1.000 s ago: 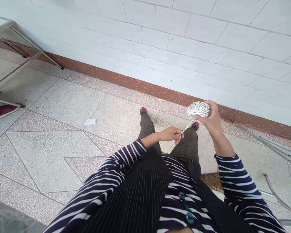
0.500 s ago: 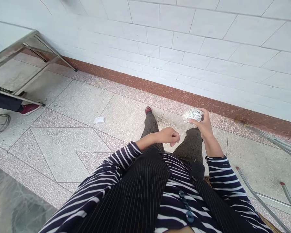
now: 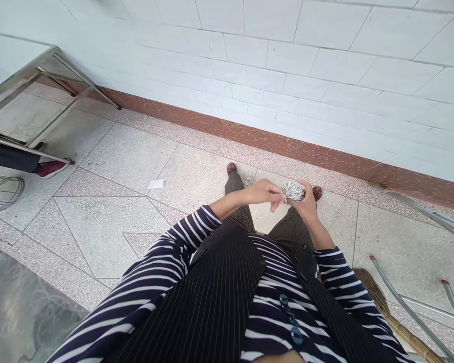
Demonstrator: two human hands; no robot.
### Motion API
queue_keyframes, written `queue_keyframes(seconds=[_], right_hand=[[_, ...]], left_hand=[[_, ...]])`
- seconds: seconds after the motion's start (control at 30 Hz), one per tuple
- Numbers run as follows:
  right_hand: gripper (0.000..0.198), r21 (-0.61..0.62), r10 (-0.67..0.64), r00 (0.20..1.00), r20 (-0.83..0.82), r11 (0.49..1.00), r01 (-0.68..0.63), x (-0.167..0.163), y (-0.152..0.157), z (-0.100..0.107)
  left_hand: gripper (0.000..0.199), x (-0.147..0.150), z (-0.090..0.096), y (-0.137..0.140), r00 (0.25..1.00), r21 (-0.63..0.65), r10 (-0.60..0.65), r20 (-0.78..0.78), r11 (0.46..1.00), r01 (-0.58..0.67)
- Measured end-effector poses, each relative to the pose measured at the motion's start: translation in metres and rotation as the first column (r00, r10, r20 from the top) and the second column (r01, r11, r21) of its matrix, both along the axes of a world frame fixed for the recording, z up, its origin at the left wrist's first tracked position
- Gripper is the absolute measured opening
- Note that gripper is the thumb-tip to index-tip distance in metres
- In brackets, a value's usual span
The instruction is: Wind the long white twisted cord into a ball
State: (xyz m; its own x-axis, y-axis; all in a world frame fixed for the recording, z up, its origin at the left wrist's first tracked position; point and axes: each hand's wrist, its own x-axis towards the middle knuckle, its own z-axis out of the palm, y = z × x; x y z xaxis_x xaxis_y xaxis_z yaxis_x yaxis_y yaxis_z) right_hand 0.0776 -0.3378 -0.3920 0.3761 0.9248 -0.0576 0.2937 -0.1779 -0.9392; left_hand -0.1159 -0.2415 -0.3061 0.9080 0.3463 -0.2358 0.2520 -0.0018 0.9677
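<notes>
A ball of whitish string point(image 3: 293, 190) is held up in front of my legs. My right hand point(image 3: 306, 204) wraps round its right side, with the thumb below it. My left hand point(image 3: 265, 193) is at the ball's left edge, thumb and fingers pinched together on what looks like a strand of the same string; the strand itself is barely visible. On the floor by my shoe lies a small bit of loose pale string point(image 3: 248, 180), partly hidden behind my left leg and hand.
A white piece of paper point(image 3: 156, 184) lies on the floor. At left are a metal-framed table point(image 3: 56, 53), another person's shoe point(image 3: 51, 168) and a wire rack point(image 3: 3, 194). At right are a straw broom point(image 3: 373, 290) and metal legs point(image 3: 397, 295). A tiled wall point(image 3: 257, 65) stands ahead.
My right hand has brought the ball lower and leftward, and my left hand has risen to meet it. Less loose string shows on the floor between my legs.
</notes>
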Motion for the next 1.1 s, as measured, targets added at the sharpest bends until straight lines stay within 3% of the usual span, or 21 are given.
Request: queue_keyframes(seconds=[0.1,0.3,0.5,0.63,0.87,1.1], right_hand=[[0.068,-0.054,0.073,0.980,-0.187,0.995,-0.084,-0.006,-0.011,-0.003],[0.065,-0.066,0.180,0.859,-0.479,0.969,-0.239,-0.012,-0.023,0.007],[0.067,-0.031,0.200,0.731,-0.653,0.957,-0.289,-0.015,-0.033,0.016],[0.078,0.019,0.213,0.708,-0.674,0.962,-0.272,-0.012,-0.038,0.036],[0.094,0.090,0.306,0.781,-0.544,0.947,-0.308,0.008,-0.040,0.082],[0.091,0.212,0.293,0.857,-0.424,0.952,-0.221,0.013,-0.043,0.108]], left_hand=[[0.025,0.007,-0.003,0.021,0.997,0.013,0.082,0.003,0.997,-0.082],[0.032,0.017,-0.021,0.044,0.995,0.358,0.080,-0.064,0.932,-0.052],[0.029,0.014,-0.031,0.043,1.000,0.325,0.024,-0.004,0.946,-0.021],[0.025,0.015,-0.038,0.044,1.000,0.356,-0.010,0.024,0.935,0.001],[0.028,0.026,-0.052,0.036,0.995,0.372,-0.024,0.092,0.928,-0.012],[0.024,0.018,-0.068,0.031,0.999,0.445,0.046,-0.025,0.895,-0.030]])
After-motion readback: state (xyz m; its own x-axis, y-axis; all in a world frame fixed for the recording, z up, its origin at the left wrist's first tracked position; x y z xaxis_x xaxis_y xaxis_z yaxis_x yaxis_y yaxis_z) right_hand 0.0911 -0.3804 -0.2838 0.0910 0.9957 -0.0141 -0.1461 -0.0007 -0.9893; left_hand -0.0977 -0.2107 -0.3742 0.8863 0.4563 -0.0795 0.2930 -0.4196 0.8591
